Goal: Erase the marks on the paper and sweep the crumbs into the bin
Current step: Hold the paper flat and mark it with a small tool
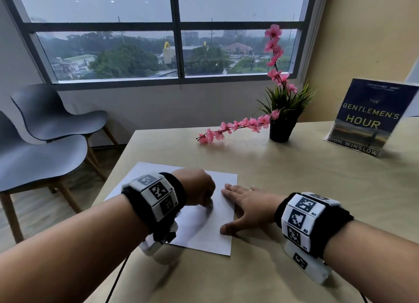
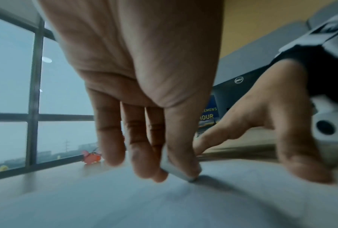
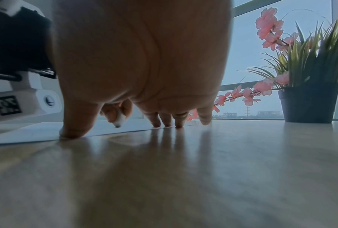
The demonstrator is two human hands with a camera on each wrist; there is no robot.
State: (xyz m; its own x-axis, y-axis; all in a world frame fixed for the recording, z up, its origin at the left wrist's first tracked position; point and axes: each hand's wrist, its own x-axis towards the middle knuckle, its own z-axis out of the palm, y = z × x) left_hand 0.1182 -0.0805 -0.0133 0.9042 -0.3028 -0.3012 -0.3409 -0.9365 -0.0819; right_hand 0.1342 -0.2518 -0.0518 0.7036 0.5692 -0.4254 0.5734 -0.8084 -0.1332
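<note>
Both hands work the paper — left hand fingers pinching an eraser, right hand fingers spread flat on its edge.

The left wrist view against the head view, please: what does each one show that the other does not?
Only the left wrist view shows the white eraser pinched in the left hand and pressed to the paper. Only the head view shows the chairs and the plant pot. Both show the paper, the right hand resting on it, and the book.
</note>
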